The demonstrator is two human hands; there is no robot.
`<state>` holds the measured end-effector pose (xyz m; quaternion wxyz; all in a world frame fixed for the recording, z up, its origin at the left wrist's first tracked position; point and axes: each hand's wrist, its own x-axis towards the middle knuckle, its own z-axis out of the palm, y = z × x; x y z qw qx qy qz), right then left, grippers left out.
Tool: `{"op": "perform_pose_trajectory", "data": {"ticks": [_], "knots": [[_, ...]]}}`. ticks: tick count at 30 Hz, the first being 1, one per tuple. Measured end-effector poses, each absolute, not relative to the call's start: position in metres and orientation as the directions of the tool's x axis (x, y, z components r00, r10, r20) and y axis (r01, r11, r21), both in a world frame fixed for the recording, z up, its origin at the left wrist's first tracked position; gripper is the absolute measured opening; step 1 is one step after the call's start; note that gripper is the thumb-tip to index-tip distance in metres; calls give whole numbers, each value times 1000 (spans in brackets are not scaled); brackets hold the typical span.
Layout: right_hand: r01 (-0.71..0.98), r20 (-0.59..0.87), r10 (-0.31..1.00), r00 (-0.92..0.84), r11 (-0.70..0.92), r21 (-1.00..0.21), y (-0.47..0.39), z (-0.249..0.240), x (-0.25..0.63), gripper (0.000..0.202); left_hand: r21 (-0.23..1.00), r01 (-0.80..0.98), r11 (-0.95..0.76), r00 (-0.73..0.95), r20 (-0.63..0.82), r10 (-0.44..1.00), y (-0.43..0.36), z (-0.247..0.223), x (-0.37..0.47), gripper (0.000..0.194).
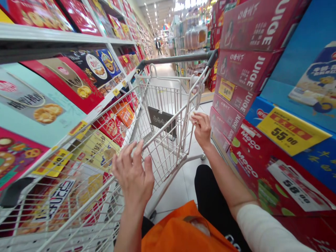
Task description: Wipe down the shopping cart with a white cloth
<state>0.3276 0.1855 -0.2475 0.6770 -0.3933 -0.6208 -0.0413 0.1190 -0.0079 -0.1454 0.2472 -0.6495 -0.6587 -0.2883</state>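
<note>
A wire shopping cart (165,130) stands at my left side, its dark handle (178,58) at the far end. My left hand (134,171) is over the cart's near side rail, fingers apart and holding nothing; I cannot tell whether the fingertips touch the rail. Beyond the cart's corner, my right hand (202,128) is closed on a small crumpled white wad (193,117), perhaps tissue or cloth. Most of the wad is hidden by the fingers. A dark sign panel (162,121) hangs at the handle end of the basket.
Shelves of boxed snacks (47,105) line the left, close to the cart. Stacked red cartons (236,70) and blue boxes (301,80) with yellow price signs (292,131) rise on the right. A person (158,46) stands far down the aisle on the white tiled floor (168,71).
</note>
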Motion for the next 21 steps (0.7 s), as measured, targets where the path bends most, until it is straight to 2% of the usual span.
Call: {"op": "perform_pose_trajectory", "data": {"ticks": [3, 5, 9, 11, 17, 19, 21], "knots": [[552, 886, 406, 222, 697, -458, 197, -241, 324, 25, 66, 996, -62, 4, 653, 758, 6, -150, 139, 49], [554, 887, 415, 202, 699, -453, 198, -254, 319, 25, 94, 994, -63, -12, 640, 768, 13, -155, 142, 49], [529, 862, 506, 2, 731, -430, 184, -291, 318, 26, 115, 990, -76, -19, 656, 754, 20, -161, 136, 51], [506, 840, 540, -51, 739, -445, 181, -293, 322, 27, 94, 992, -83, 0, 661, 750, 21, -162, 134, 52], [490, 853, 495, 164, 709, -506, 208, -261, 332, 26, 61, 996, -70, 11, 675, 738, 23, -163, 133, 54], [496, 845, 503, 183, 695, -521, 210, -269, 330, 29, 65, 996, -69, 8, 667, 745, 23, -163, 132, 55], [508, 831, 543, 120, 686, -521, 204, -286, 327, 29, 53, 996, -70, 17, 664, 747, 23, -163, 132, 56]]}}
